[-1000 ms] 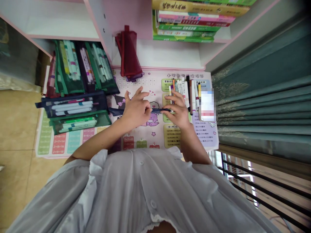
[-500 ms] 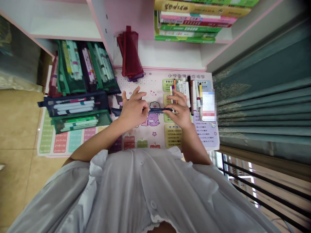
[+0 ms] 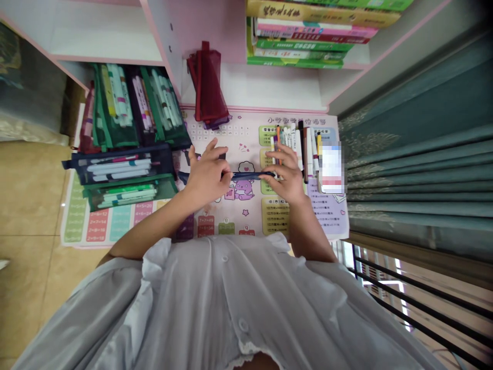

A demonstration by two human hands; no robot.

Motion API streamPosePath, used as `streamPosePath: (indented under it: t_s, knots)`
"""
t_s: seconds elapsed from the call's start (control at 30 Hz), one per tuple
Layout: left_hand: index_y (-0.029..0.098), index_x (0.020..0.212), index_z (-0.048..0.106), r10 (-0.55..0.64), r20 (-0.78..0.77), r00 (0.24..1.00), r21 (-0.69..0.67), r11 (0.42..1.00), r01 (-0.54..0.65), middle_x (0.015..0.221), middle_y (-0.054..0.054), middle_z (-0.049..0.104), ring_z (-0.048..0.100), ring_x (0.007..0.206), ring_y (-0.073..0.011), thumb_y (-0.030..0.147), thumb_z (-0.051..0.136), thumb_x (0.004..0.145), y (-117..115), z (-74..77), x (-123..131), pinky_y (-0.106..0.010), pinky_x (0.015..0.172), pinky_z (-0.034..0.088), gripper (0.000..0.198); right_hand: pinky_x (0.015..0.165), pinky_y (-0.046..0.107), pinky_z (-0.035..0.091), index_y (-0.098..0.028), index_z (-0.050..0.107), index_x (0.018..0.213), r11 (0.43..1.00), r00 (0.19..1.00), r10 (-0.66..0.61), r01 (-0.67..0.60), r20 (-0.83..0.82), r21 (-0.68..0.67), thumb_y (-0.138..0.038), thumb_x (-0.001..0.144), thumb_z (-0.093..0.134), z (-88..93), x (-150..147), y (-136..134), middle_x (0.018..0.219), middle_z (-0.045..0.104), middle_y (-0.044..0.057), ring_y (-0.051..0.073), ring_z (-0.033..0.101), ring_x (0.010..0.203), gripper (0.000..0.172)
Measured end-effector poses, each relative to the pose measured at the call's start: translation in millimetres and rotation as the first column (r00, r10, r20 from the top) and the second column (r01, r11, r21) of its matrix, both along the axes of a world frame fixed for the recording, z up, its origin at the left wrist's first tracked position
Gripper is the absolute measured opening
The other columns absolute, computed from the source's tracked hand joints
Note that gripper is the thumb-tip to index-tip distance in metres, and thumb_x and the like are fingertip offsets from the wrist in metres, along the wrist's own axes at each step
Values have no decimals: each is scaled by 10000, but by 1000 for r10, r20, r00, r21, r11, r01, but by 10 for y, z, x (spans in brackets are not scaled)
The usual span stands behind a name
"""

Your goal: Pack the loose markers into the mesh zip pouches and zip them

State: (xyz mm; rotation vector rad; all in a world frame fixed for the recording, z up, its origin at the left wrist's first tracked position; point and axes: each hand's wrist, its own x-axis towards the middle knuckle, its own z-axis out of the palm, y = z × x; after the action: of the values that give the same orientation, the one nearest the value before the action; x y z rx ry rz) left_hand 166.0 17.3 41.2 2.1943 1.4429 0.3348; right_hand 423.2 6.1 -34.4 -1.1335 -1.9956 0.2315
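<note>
The left hand (image 3: 208,176) and the right hand (image 3: 283,172) hold a navy mesh pouch (image 3: 250,176) stretched level between them, over a printed times-table desk mat (image 3: 234,128). The left fingers close in a pinch on the pouch near its middle, and the right fingers grip its other end. Measured from the hands, a dark red mesh pouch (image 3: 206,85) lies at eleven o'clock, green-trimmed pen pouches (image 3: 115,105) at ten, and a dark blue pen pouch (image 3: 115,165) at nine. A row of pens and markers (image 3: 296,149) stands at two o'clock, just beside the right hand. A blurred card (image 3: 331,169) sits at three, with a teal curtain (image 3: 408,180) beyond it, and shelved books (image 3: 304,31) at one.
</note>
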Motion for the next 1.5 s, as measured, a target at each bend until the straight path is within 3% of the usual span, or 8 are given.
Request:
streamPosePath:
  t_s: [0.83,1.07,1.5]
  knots:
    - [208,728,655,73,19,997,4,997,-73,1407,-52,580,324,1476,-358,237,577,840,-55,58,-236,-712,1192,49,140,1089,610,471,-289,699,851,999,1000,15,-15,1,43,-456,856,709,25,4,2,1190,669,16,331,517,1333,167]
    - [206,734,645,86,0,996,2,996,-86,1418,-52,574,315,1482,-350,254,578,837,-52,33,-308,-716,1184,60,133,1096,621,468,-286,699,832,1000,999,-17,17,46,-7,-479,860,695,15,14,-7,1198,667,15,335,509,1341,195]
    - [203,725,652,140,8,990,-19,990,-139,1421,-54,563,290,1486,-390,253,561,836,-73,59,-442,-731,1172,58,152,1077,589,495,-282,696,875,996,1000,28,-29,4,90,-404,871,706,41,1,1,1198,670,19,329,526,1328,123]
